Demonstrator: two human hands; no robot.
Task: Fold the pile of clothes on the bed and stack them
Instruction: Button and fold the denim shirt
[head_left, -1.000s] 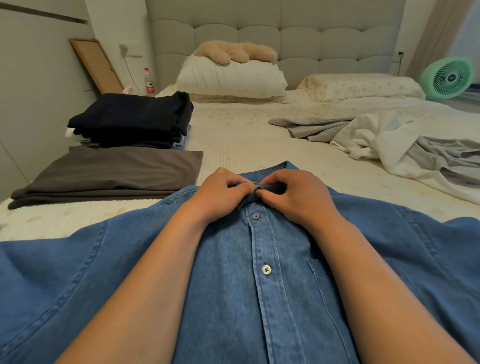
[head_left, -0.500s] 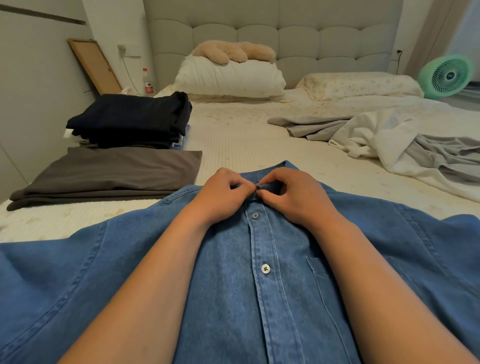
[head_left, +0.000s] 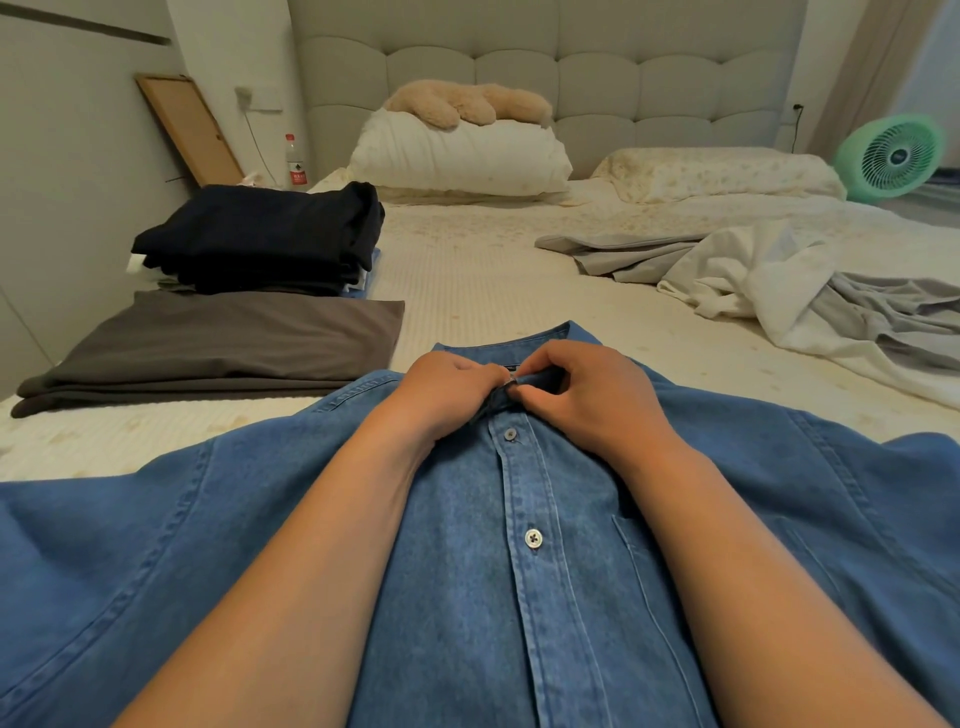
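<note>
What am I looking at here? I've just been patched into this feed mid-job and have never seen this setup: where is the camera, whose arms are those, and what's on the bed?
There is no machine: a person works with bare hands, and the single wide-angle camera sits on their head, looking forward and down. So the two forearms coming up from the bottom edge are their own.

A blue denim shirt lies spread flat, front up, on the bed. The left hand and right hand meet at its collar, fingers pinching the fabric around the top button; two lower buttons are done up.

To the left lie finished pieces: a folded grey garment and, behind it, a dark folded stack. To the right lies a loose heap of white and grey clothes, not yet folded. Pillows sit at the headboard, and a green fan stands at far right.
</note>
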